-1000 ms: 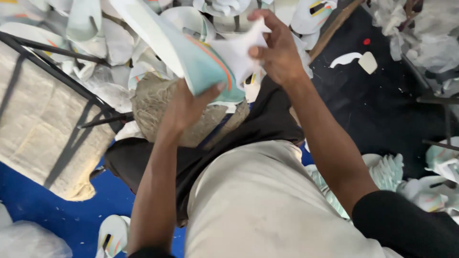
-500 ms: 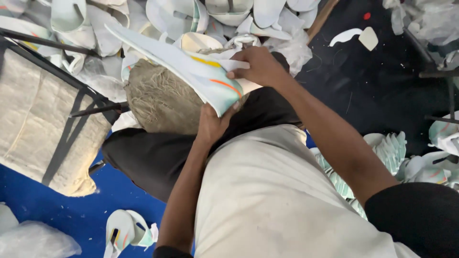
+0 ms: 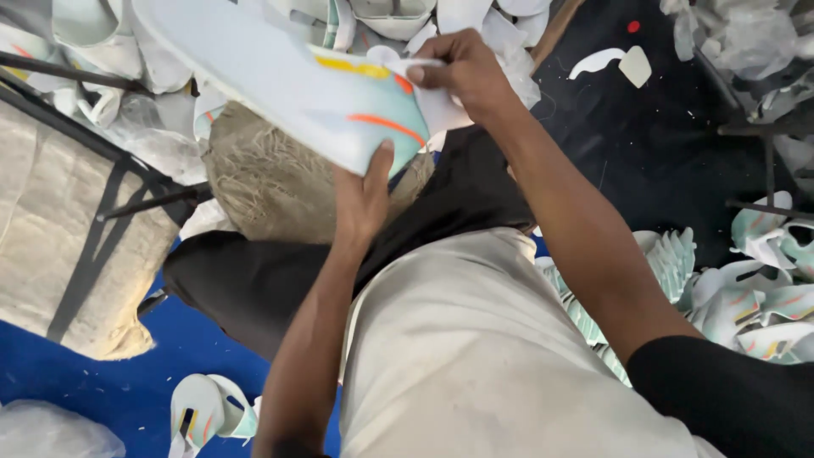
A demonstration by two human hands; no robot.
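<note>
While a pale mint shoe upper (image 3: 288, 85) with yellow and orange stripes is held up above the lap, its lower edge is clamped in the grip of the left hand (image 3: 360, 199), and a white strip (image 3: 407, 64) at its top is pinched by the right hand (image 3: 466, 72), over a burlap-covered block (image 3: 271, 178)

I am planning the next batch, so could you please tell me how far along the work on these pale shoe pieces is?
Done: cannot tell; no finished stack stands apart. In hand: the left hand grips a pale mint shoe piece with yellow and orange stripes from below, while the right hand pinches a thin white strip at its edge. Left: a heap of similar white and mint pieces beyond, more at the right.
</note>
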